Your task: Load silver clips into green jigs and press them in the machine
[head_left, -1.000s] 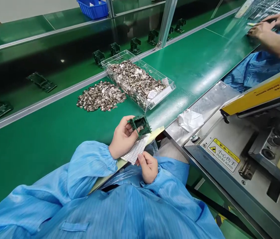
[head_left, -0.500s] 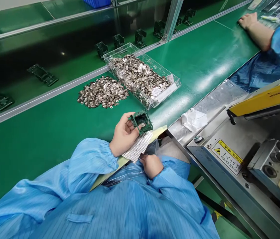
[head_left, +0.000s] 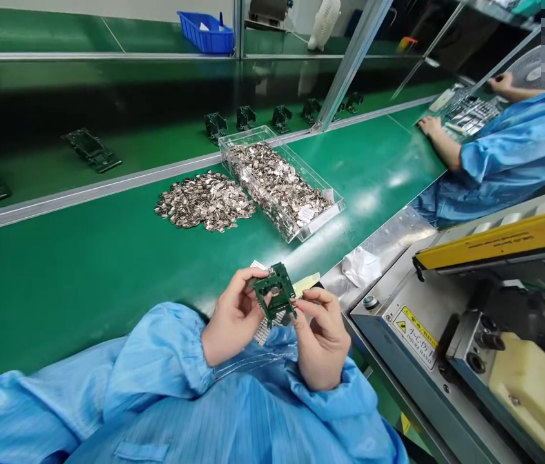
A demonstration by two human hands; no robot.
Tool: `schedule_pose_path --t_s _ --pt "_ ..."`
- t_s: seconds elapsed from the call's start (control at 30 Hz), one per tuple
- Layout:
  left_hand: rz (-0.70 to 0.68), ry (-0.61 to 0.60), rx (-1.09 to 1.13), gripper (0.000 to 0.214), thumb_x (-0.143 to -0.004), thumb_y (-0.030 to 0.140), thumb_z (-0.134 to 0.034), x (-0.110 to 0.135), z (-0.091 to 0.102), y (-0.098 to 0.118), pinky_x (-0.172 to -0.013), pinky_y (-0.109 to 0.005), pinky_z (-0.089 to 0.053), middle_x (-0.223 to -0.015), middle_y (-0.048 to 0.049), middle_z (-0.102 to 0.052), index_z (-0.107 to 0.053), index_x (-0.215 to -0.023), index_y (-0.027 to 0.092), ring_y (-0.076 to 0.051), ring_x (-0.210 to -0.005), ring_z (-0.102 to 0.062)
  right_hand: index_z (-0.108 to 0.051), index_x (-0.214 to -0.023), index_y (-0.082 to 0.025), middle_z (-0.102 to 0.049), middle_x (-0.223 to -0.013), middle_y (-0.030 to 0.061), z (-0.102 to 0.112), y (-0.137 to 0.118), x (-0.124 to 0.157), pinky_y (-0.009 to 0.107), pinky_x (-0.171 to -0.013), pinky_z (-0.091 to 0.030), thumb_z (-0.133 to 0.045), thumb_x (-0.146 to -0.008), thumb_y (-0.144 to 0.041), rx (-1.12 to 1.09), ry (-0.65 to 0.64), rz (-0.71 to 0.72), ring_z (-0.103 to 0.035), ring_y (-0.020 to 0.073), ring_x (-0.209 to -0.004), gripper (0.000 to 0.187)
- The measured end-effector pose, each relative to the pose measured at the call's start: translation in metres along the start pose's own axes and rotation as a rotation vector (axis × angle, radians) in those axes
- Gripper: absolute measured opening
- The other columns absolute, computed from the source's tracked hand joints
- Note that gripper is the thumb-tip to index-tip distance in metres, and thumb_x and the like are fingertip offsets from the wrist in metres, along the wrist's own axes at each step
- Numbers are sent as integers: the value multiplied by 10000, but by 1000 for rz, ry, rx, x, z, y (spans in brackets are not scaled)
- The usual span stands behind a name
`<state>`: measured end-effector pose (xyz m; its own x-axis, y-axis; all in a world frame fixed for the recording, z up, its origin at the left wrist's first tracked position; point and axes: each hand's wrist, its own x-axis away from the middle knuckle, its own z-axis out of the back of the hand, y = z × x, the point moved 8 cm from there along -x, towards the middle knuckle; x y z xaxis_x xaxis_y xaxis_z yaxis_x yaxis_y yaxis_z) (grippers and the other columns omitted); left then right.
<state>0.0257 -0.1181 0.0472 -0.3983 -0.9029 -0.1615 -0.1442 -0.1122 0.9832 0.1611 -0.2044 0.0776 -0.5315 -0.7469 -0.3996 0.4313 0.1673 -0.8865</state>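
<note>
My left hand (head_left: 231, 316) grips a small green circuit-board part (head_left: 275, 293) by its left side, held up in front of my chest. On the part's right side, my right hand (head_left: 320, 335) pinches at it with thumb and forefinger. Under both hands lies a sheet of small silver pieces (head_left: 265, 328) on a yellowish backing (head_left: 307, 282), mostly hidden. Further out on the green belt (head_left: 83, 258) are a loose heap of small metal pieces (head_left: 204, 201) and a clear tray (head_left: 323, 218) filled with more of them.
A metal machine (head_left: 470, 335) with a yellow bar and a warning label stands at the right, a crumpled white cloth (head_left: 362, 265) beside it. Dark green fixtures (head_left: 91, 149) sit along the rear lane. Another person in blue (head_left: 499, 148) works at the far right. A blue bin (head_left: 207, 31) is at the back.
My right hand has risen from the silver sheet to the green part. Both hands and the part sit a little nearer me, and the view has tilted up.
</note>
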Motion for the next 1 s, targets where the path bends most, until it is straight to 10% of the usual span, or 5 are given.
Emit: schedule_pose_path --t_s 0.4,0.67,0.77,1.0 --pt "16 -56 -116 285 -884 241 -570 12 -2 -4 -567 -202 -461 -843 -14 -608 -517 -1163 220 -112 -649 -558 -624 -801 -221 -522 -1275 98 -22 -12 2 449 -954 -419 -603 -877 -194 186 -14 28 -496 277 -1207 83" --pt "-28 -85 -131 272 -883 218 -566 15 -4 -5 -544 -197 -445 -791 -12 -597 -542 -1154 208 -106 -617 -541 -492 -876 -219 -549 -1269 114 -27 18 4 411 -917 -476 -671 -824 -320 -227 33 -240 -582 235 -1089 212" --pt "11 -133 -96 294 -882 230 -574 13 -6 1 -527 -193 -454 -795 -13 -619 -520 -1170 205 -105 -606 -567 -518 -1089 -238 -553 -1307 119 -28 21 -1 403 -922 -492 -684 -833 -322 -347 -134 -275 -586 237 -1121 316" --pt "22 -569 -187 388 -859 152 -550 7 -49 46 -588 -220 -534 -916 -62 -706 -540 -1243 211 -164 -746 -683 -458 -1398 -303 -503 -1407 95 43 -25 5 507 -1063 -400 -782 -761 -341 -123 -369 40 -456 323 -1301 715"
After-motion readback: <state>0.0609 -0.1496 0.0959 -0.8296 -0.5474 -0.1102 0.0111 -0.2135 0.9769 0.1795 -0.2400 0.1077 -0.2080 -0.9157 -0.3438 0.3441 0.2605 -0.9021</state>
